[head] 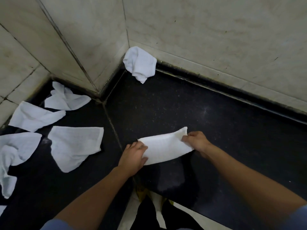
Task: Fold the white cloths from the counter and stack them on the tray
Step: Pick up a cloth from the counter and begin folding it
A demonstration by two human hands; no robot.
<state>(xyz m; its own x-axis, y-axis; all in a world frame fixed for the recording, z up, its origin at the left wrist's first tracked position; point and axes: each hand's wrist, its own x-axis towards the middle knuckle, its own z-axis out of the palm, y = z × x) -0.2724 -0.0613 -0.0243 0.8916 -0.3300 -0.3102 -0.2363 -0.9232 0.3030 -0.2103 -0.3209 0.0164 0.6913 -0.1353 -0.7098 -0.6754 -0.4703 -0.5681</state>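
The left hand (133,155) and right hand (196,141) each pinch one end of a folded cloth (166,150), stretching it flat over the tabletop (216,130), likely to square the fold; crumpled cloths (74,146) wait at left.

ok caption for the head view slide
Left hand and right hand grip a folded white cloth over the dark counter, loose cloths nearby.

White cloths (75,146) lie on a black speckled desk (216,130); the wall tiles (216,39) are pale beige, faintly veined.
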